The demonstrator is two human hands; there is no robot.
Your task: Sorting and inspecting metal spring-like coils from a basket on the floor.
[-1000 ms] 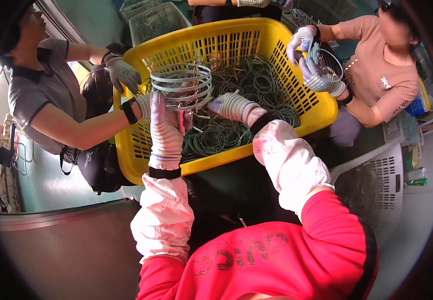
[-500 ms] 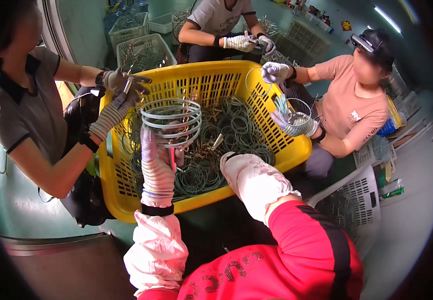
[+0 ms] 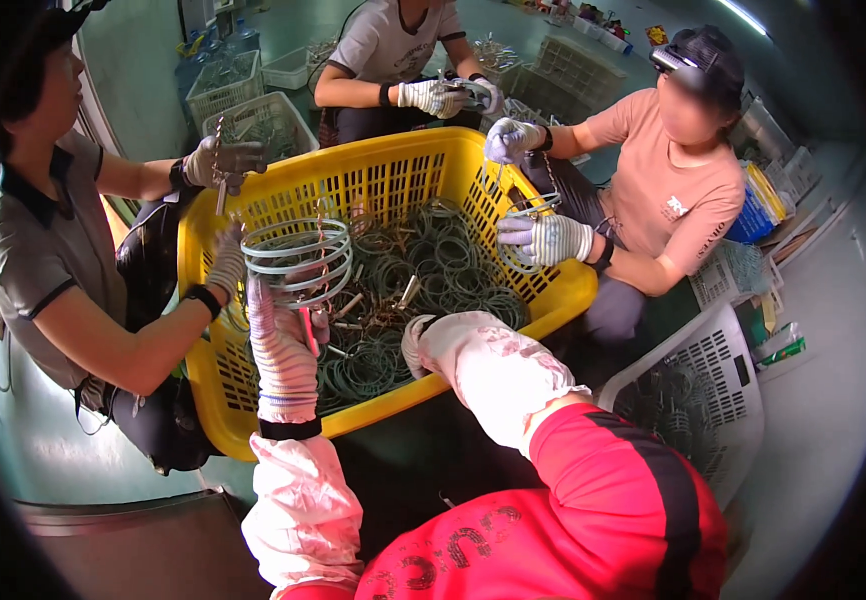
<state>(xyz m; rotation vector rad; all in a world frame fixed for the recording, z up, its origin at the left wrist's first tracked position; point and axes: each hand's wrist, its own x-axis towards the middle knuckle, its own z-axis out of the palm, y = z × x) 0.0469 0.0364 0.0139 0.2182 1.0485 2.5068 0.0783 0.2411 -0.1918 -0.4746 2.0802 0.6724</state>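
Note:
My left hand (image 3: 281, 345), in a striped knit glove, is closed around several stacked grey metal rings (image 3: 298, 254) above the yellow basket. A slim pinkish-red piece (image 3: 309, 330) shows beside its fingers; how it is held I cannot make out. My right hand (image 3: 416, 346) reaches over the near rim of the yellow basket (image 3: 373, 412), low by the loose rings (image 3: 453, 255). White sleeve and wrist cover most of it, and its fingers are hidden. Copper-coloured chains and short metal tubes (image 3: 409, 291) lie among the rings.
At left, a co-worker's raised glove (image 3: 228, 163) holds a chain with a tube. Another co-worker's glove (image 3: 548, 238) at right grips rings. A third person's gloves (image 3: 433, 98) hold rings at the far side. A white basket (image 3: 698, 375) stands at right; more baskets (image 3: 263, 120) stand behind.
The view has shifted slightly. My left hand still holds the rings. The left co-worker's hands have moved apart, one lifting a chain. The right co-worker's two hands have changed position around the rings.

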